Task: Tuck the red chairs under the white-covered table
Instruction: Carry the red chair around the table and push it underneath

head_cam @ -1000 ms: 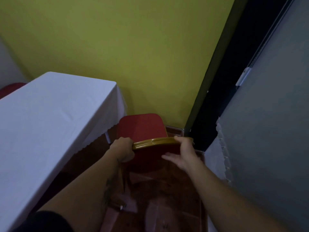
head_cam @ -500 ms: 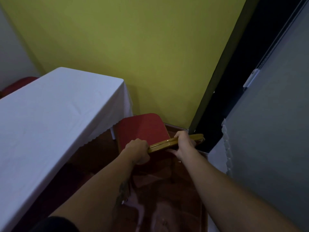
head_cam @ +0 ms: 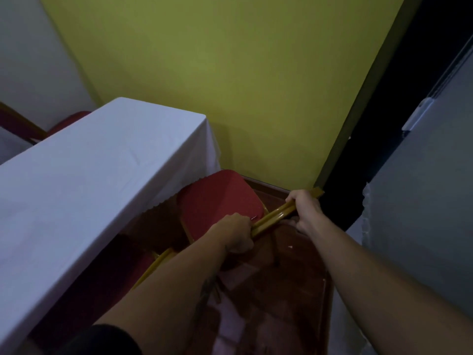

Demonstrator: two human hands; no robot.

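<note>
A red chair (head_cam: 220, 201) with a gold frame stands at the far right corner of the white-covered table (head_cam: 84, 175). Its seat's left edge sits under the hanging tablecloth hem. My left hand (head_cam: 236, 233) is closed around the lower end of the gold top rail (head_cam: 271, 220) of the backrest. My right hand (head_cam: 305, 210) grips the same rail at its upper end. The rail runs slanted, turned toward the table. A second red chair (head_cam: 107, 275) with a gold rail shows under the table's near side, partly hidden by my left arm.
A yellow wall (head_cam: 230, 85) rises right behind the chair. A dark doorway (head_cam: 378, 139) opens at right beside a grey surface with a lace-edged white cloth (head_cam: 366, 208). Another red chair (head_cam: 23, 126) stands beyond the table's far left side. The floor is glossy brown tile.
Both hands have swung the chair's backrest counter-clockwise, so the rail went from level to slanted. The seat has slid left, closer to the tablecloth.
</note>
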